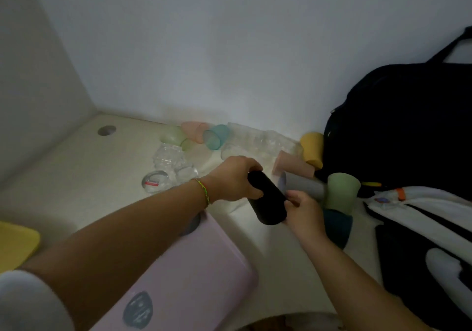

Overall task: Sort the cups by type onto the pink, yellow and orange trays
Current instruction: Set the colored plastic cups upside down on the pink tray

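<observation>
Pink tray (209, 261) nearest, yellow tray (15, 244) at left edge. Black cup (268, 198) tilted, held over table (76, 167) just past pink tray. Left hand (235, 177) wraps its far end, right hand (304, 215) fingers curl on near end. Green cup (342, 192) upright beside right hand, grey cup (304, 184) lying behind. Clear cups (171, 157) and pastel cups (214, 136) loose near wall.

Braided green-yellow bracelet (203, 192), white sleeve (30, 302)
</observation>
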